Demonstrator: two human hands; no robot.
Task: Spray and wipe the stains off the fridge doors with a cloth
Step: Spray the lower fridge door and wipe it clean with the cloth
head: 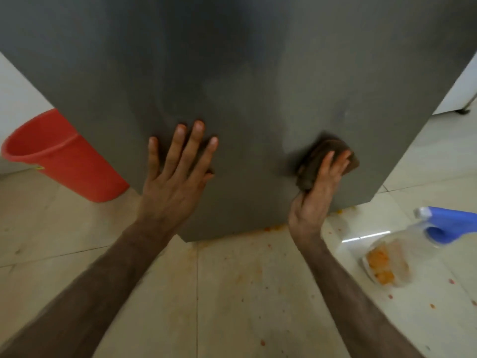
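The grey fridge door (237, 81) fills the upper part of the head view, with faint wet smears on its lower right. My left hand (175, 174) lies flat on the door near its bottom, fingers spread and straight. Further right, my right hand (320, 192) presses a bunched brown cloth (317, 158) against the door with straight fingers on top of it. A clear spray bottle (402, 249) with a blue trigger head lies on the floor at the right, orange residue inside it.
A red bucket (64, 156) stands on the floor left of the fridge. The pale tiled floor (232, 293) has orange specks and smears below the fridge and near the bottle. A white wall and appliance edge (459, 91) show at the far right.
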